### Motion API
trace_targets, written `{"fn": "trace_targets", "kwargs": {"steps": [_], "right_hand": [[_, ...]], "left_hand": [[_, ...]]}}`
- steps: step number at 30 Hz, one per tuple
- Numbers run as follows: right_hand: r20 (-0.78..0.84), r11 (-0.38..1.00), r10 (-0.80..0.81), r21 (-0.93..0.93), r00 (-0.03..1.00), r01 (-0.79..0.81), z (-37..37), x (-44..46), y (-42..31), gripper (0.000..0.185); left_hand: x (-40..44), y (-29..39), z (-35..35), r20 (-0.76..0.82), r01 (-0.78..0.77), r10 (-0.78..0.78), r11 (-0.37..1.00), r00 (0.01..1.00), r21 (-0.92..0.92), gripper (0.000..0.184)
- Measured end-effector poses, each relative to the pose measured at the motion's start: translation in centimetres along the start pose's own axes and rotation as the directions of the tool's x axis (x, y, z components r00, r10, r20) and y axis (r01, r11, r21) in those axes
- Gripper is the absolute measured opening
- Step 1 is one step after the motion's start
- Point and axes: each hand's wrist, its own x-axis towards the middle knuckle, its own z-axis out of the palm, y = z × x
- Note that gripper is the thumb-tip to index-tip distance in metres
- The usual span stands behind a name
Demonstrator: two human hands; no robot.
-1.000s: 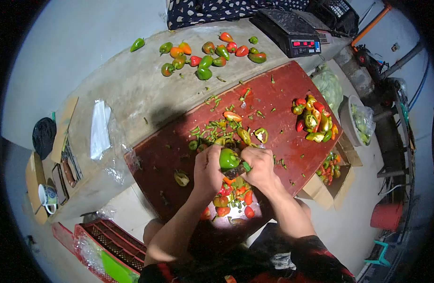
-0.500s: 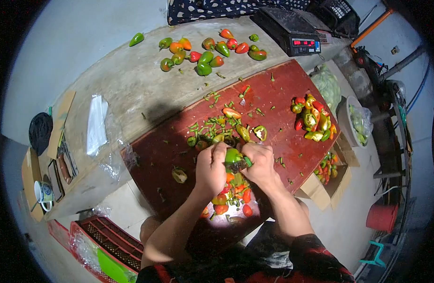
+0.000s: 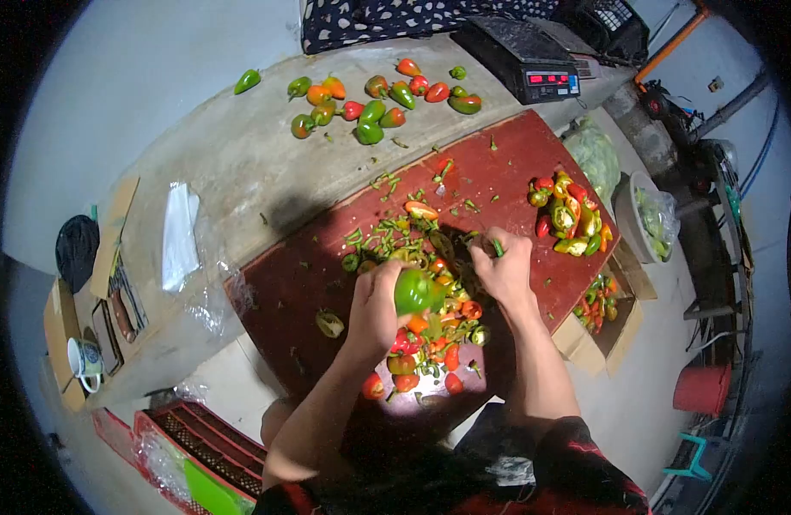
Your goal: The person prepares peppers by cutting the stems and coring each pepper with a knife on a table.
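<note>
My left hand (image 3: 377, 307) is wrapped round a green pepper (image 3: 413, 292) above the red board (image 3: 284, 279). My right hand (image 3: 505, 264) is to the right, apart from the pepper, its fingers closed round a small knife (image 3: 498, 248); a bit of the green handle shows, and the blade is hard to make out in the shadow. Beneath and between the hands lie cut red and orange peppers (image 3: 452, 356). Green stem scraps (image 3: 387, 236) are scattered beyond my left hand. A halved pepper (image 3: 329, 324) rests left of it.
More cut peppers (image 3: 571, 215) are piled at the board's right. Whole peppers (image 3: 371, 112) lie on the concrete ledge (image 3: 232, 137), near a scale (image 3: 533, 73). A cardboard box (image 3: 623, 343) of peppers stands below right, a red crate (image 3: 198, 438) lower left.
My right hand has moved away from the green pepper, up and to the right, with the knife. My left hand still holds the pepper, now slightly further left.
</note>
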Motion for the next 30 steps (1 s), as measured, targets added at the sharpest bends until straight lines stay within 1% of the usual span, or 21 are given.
{"fn": "trace_targets", "kwargs": {"steps": [1,2,3,4,5,6,9,10,11,13,15,18,20,21,23,24,25,26,27,28,30], "right_hand": [[0.006,1.000,0.008,0.006,1.000,-0.008,0.1,-0.4,-0.5,0.021],[0.078,0.988,0.088,0.118,0.993,-0.097,0.0,-0.7,-1.2,0.025],[0.154,0.960,0.146,0.217,0.977,-0.178,0.0,-0.6,-1.6,0.030],[0.122,0.943,0.125,0.294,0.985,-0.156,0.3,-0.6,-1.8,0.035],[0.150,0.913,0.169,0.347,0.974,-0.212,0.1,-0.8,-2.3,0.036],[0.164,0.895,0.180,0.381,0.970,-0.231,0.0,-1.0,-2.6,0.035],[0.191,0.847,0.190,0.464,0.963,-0.259,0.0,-1.5,-3.4,0.032],[0.206,0.821,0.175,0.510,0.963,-0.259,-0.1,-1.6,-3.7,0.030],[0.248,0.801,0.158,0.534,0.956,-0.272,-0.5,-1.7,-4.2,0.022],[0.311,0.709,0.147,0.629,0.939,-0.320,-0.3,-2.2,-4.6,0.019],[0.427,0.534,0.177,0.715,0.887,-0.451,0.0,-2.7,-4.6,0.019],[0.416,0.558,0.159,0.710,0.895,-0.429,-0.4,-2.5,-4.9,0.020],[0.360,0.664,0.106,0.668,0.927,-0.335,-0.6,-2.2,-4.8,0.019],[0.356,0.664,0.108,0.669,0.928,-0.334,-0.7,-2.1,-4.6,0.019],[0.268,0.757,0.166,0.582,0.949,-0.297,-0.9,-2.0,-4.1,0.020],[0.191,0.793,0.222,0.535,0.956,-0.290,-0.1,-1.7,-3.6,0.024],[0.187,0.793,0.223,0.536,0.957,-0.290,-0.1,-1.9,-3.2,0.024],[0.164,0.912,0.218,0.317,0.962,-0.261,-0.3,-2.2,-2.8,0.024],[0.142,0.972,0.209,0.075,0.968,-0.221,-0.7,-2.1,-3.1,0.024],[0.153,0.979,0.169,0.091,0.974,-0.184,-0.5,-2.4,-3.1,0.023],[0.159,0.996,0.049,0.070,0.986,-0.061,0.3,-3.1,-3.6,0.019]], "left_hand": [[0.2,0.1,0.1,-0.091,0.126,-0.136,0.986,0.986,-0.110,0.038],[1.5,-1.8,-2.2,0.182,0.093,-0.075,0.992,0.980,-0.088,0.037],[1.6,-2.0,-2.1,0.180,0.089,-0.071,0.992,0.981,-0.092,0.037],[1.6,-2.2,-1.7,0.213,0.082,-0.032,0.969,0.977,-0.232,0.038],[1.6,-2.3,-1.3,0.242,0.083,0.008,0.928,0.970,-0.363,0.039],[1.7,-2.2,-1.2,0.260,0.118,-0.010,0.907,0.966,-0.405,0.040],[1.4,-1.6,-0.6,0.211,0.142,-0.055,0.895,0.976,-0.423,0.040],[1.8,-2.1,-1.2,0.267,0.202,-0.093,0.885,0.959,-0.419,0.041],[1.9,-2.1,-1.5,0.270,0.207,-0.098,0.886,0.958,-0.414,0.041],[1.9,-2.3,-1.7,0.391,0.208,-0.031,0.884,0.920,-0.419,0.041],[1.8,-2.3,-1.5,0.419,0.217,-0.016,0.873,0.908,-0.438,0.042],[1.7,-2.5,-0.9,0.353,0.230,-0.060,0.855,0.934,-0.464,0.040],[2.0,-3.2,-0.8,0.264,0.117,0.015,0.870,0.964,-0.478,0.037],[2.0,-3.1,-0.8,0.267,0.119,0.015,0.871,0.964,-0.476,0.037],[1.8,-2.8,-1.0,0.190,-0.109,0.194,0.917,0.962,-0.384,0.042],[1.8,-2.5,-1.4,0.153,-0.228,0.276,0.935,0.949,-0.270,0.051],[1.7,-2.2,-1.3,0.156,-0.228,0.276,0.936,0.948,-0.269,0.051],[1.4,-1.9,-1.2,0.121,-0.392,0.394,0.919,0.911,-0.046,0.053],[1.1,-1.4,-0.9,0.116,-0.523,0.510,0.833,0.853,0.181,0.055],[0.8,-1.0,-0.4,0.099,-0.584,0.589,0.738,0.802,0.338,0.055],[0.6,-1.4,-0.2,0.092,-0.588,0.601,0.720,0.794,0.369,0.051]]}}
